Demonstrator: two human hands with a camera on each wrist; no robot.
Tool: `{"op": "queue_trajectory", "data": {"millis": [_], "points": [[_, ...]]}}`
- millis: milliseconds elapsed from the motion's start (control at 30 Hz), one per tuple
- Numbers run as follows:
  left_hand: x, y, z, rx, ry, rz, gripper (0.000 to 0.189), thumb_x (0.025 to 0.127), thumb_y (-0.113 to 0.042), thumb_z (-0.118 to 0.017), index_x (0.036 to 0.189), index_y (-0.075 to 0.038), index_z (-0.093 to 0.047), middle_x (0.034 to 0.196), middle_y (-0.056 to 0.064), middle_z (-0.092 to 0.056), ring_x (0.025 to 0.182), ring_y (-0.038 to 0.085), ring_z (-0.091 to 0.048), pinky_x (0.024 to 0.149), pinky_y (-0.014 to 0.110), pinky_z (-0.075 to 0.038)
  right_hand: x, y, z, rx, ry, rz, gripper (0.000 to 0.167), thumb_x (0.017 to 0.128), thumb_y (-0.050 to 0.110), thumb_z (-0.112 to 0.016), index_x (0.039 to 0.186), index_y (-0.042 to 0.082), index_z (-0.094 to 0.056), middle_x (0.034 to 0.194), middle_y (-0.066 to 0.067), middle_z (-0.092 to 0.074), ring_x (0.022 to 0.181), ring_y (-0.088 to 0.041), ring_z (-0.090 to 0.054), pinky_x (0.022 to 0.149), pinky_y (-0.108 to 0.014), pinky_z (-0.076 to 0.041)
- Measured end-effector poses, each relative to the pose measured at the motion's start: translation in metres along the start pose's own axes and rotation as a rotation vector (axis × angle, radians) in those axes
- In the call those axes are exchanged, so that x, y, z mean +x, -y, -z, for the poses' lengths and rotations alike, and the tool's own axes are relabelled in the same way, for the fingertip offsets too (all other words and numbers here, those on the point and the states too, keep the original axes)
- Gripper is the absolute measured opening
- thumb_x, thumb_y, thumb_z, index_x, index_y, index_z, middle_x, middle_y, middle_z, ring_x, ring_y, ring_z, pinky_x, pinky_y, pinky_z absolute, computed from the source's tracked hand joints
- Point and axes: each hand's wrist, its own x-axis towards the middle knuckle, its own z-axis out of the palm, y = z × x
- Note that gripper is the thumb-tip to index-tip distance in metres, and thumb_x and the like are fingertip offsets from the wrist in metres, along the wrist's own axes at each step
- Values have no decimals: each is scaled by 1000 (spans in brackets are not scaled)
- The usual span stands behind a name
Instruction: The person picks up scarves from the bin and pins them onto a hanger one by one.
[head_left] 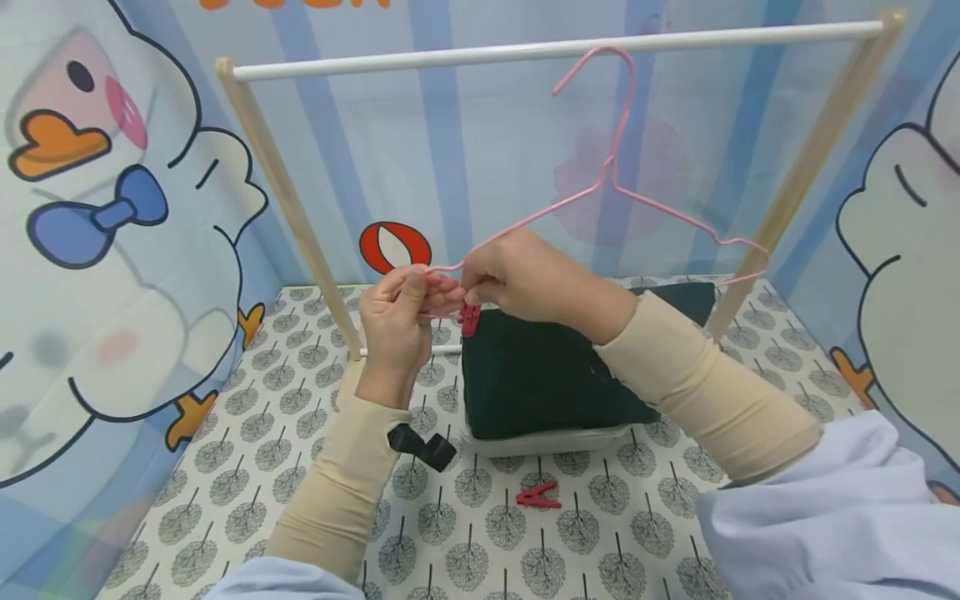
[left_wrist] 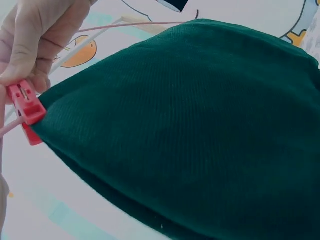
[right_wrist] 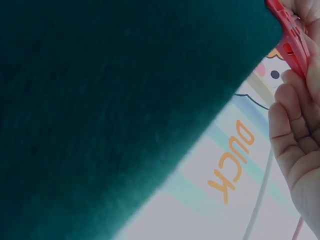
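A pink wire hanger [head_left: 558,203] is held tilted below the rack's rail, its hook up. My left hand [head_left: 393,321] holds its left end, thumb and fingers around the wire. My right hand [head_left: 528,279] pinches a red clothespin [head_left: 470,319] beside the left fingertips. In the left wrist view, that clothespin [left_wrist: 30,107] sits across the hanger's wire and at the corner of a dark green cloth [left_wrist: 165,120]. The cloth [head_left: 555,375] hangs spread below the hanger. A second red clothespin [head_left: 538,495] lies on the table, nearer me.
A rack with a white rail [head_left: 450,57] and wooden posts [head_left: 288,204] stands behind the hands. Under the green cloth shows the rim of a whitish container [head_left: 551,442]. The tabletop cloth [head_left: 247,454] has a tree print. Cartoon-printed walls [head_left: 112,292] enclose the space.
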Motion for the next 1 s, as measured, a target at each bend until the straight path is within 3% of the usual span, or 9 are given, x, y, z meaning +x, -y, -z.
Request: {"op": "queue_trajectory", "data": {"millis": [267,400,500,733,900,1000], "points": [[1,3,3,28,-7,-3,16,87,-19,-61,87,-6,-71,79,5,-71,71,15,-70,61,28,-56,-4,0,2,-12,19,-66,13,85,13,-66,93,3,-68,82,-5,-66,68,-17,-54,63,-30,-46],[0,4,3,69,-31,0,16,86,-20,-62,86,-7,-70,78,5,-71,70,15,-70,62,30,-56,-11,0,4,-22,1,-156,31,84,20,-68,109,1,-65,97,-10,-68,85,-21,-61,78,-35,-50],[-1,4,5,76,-64,9,15,86,-20,-62,85,-8,-70,77,4,-71,69,16,-70,63,31,-57,-22,0,7,-26,-58,-211,44,83,23,-70,119,-1,-60,111,-14,-65,100,-25,-61,89,-39,-48],[-1,-2,8,64,-123,2,16,86,-20,-63,83,-5,-68,76,6,-71,67,17,-70,63,31,-57,-66,5,-1,36,-188,-150,41,80,19,-73,115,0,-64,108,-12,-67,99,-23,-64,85,-39,-51],[-2,-6,9,79,-158,-8,17,87,-17,-62,82,-3,-69,75,7,-71,66,17,-70,61,31,-57,-108,7,-29,155,-187,-96,33,79,13,-73,108,-1,-67,103,-11,-69,93,-20,-66,78,-33,-54],[0,-8,9,66,-161,-19,16,89,-14,-60,84,-2,-69,75,8,-71,66,18,-70,61,32,-57,-134,5,-52,238,-125,-91,28,81,14,-71,105,-1,-68,100,-10,-70,89,-18,-67,72,-29,-55]]}}
